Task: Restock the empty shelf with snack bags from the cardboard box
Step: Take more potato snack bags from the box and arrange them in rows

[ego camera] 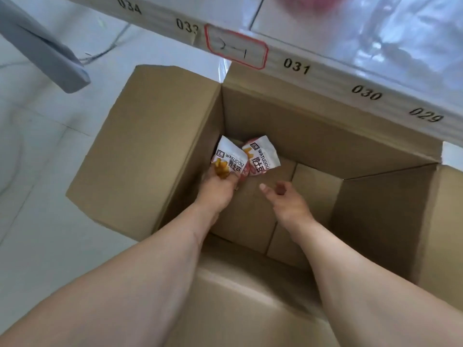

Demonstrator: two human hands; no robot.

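An open cardboard box (288, 126) stands on the floor below me, and both my arms reach down into it. Two white and red snack bags lie in its far left corner. My left hand (218, 191) grips the lower end of the left snack bag (229, 157). The second snack bag (261, 156) rests just to the right, touching the first. My right hand (288, 201) hovers over the bare box bottom with its fingers apart and nothing in it, a short way from the second bag. The white shelf edge (325, 78) runs across above the box.
The shelf edge carries printed numbers and a red-bordered label (235, 47). Clear plastic wrapping (400, 33) lies on the shelf at top right. A grey bar (42, 46) slants in at top left over white floor tiles (37, 171). The box flaps stand open on all sides.
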